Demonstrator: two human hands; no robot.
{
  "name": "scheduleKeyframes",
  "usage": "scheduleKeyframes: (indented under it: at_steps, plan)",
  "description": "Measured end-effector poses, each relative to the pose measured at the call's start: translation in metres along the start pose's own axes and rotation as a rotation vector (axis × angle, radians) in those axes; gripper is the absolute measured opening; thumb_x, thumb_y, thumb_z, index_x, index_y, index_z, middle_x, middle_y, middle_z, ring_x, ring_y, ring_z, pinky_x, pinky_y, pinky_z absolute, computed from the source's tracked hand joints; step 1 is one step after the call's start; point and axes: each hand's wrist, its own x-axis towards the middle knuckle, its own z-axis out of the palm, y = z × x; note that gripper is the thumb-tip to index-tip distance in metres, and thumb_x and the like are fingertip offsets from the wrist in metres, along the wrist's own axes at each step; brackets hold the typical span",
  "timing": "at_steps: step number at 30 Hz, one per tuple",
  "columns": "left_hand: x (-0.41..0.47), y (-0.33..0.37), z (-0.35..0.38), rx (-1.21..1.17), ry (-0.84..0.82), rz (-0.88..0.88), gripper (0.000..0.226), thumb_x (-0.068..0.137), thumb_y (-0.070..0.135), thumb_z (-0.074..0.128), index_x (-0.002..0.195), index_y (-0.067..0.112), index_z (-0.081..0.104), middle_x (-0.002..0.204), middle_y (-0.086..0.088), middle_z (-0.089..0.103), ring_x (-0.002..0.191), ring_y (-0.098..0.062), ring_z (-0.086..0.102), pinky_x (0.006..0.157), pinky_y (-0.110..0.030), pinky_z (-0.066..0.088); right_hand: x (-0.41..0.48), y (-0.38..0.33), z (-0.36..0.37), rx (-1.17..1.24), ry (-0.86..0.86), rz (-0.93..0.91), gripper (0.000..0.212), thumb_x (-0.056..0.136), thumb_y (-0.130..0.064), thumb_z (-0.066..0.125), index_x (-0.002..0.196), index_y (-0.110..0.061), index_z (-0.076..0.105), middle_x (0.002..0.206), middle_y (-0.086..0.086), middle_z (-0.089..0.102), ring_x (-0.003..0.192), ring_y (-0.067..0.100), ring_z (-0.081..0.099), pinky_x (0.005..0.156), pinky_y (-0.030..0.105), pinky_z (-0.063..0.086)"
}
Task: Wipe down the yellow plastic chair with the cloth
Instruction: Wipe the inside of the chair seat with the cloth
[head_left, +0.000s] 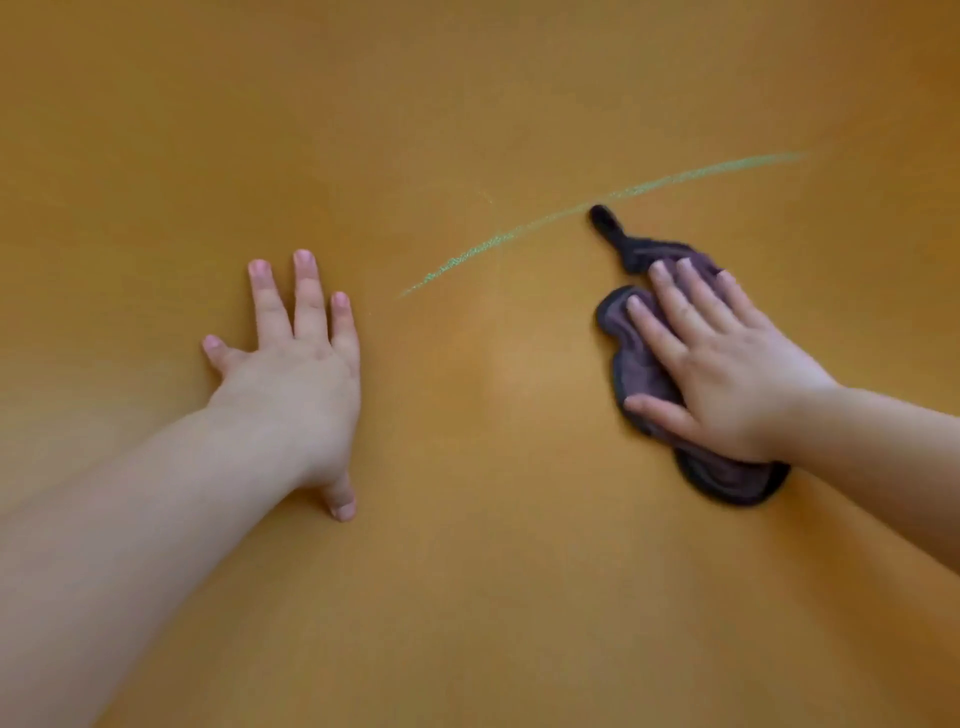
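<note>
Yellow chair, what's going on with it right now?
A person is wiping the yellow chair. The right hand presses flat on a bunched dark purple cloth against the surface, while the left hand rests flat and bare on the plastic beside it. A pale green streak runs across the chair between and above the hands. The cloth's far tip sits right by it, but the streak is not yet wiped away.
</note>
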Motion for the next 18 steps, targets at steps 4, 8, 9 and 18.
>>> scheduleKeyframes:
  at_steps: [4,8,9,18]
  plan:
    - [0.0,-0.004,0.001,0.001,0.005,0.027,0.183,0.032,0.073,0.089,0.145,0.005,-0.037,0.136,-0.027,-0.058,0.137,-0.059,-0.033,0.11,-0.071,0.029,0.043,0.05,-0.015,-0.082,0.055,0.402,0.1,0.091,-0.078,0.015,0.162,-0.008,0.016,0.166,0.029,0.002,0.154,0.046,0.0,0.124,0.06,-0.001]
    - [-0.001,-0.004,0.0,0.005,-0.001,0.033,0.184,0.031,0.074,0.089,0.145,0.004,-0.037,0.136,-0.027,-0.058,0.137,-0.06,-0.034,0.11,-0.071,0.029,0.093,-0.061,-0.019,0.302,0.158,0.901,0.096,0.094,-0.069,0.026,0.161,-0.002,0.01,0.163,0.037,-0.001,0.152,0.053,-0.001,0.12,0.068,0.003]
    - [-0.001,-0.004,0.0,0.003,-0.002,0.034,0.184,0.031,0.074,0.089,0.145,0.004,-0.037,0.136,-0.026,-0.058,0.137,-0.06,-0.034,0.11,-0.071,0.029,0.1,-0.095,-0.021,0.399,0.137,0.893,0.095,0.095,-0.068,0.025,0.161,-0.002,0.007,0.163,0.037,-0.004,0.151,0.054,-0.003,0.12,0.067,0.001]
    - [-0.006,-0.011,0.005,0.015,0.043,0.096,0.177,0.037,0.079,0.084,0.149,0.009,-0.033,0.142,-0.022,-0.055,0.14,-0.056,-0.033,0.113,-0.067,0.029,0.003,-0.143,-0.017,0.31,-0.004,0.044,0.085,0.092,-0.073,0.015,0.163,-0.028,0.002,0.168,0.019,-0.011,0.156,0.04,-0.01,0.124,0.056,-0.006]
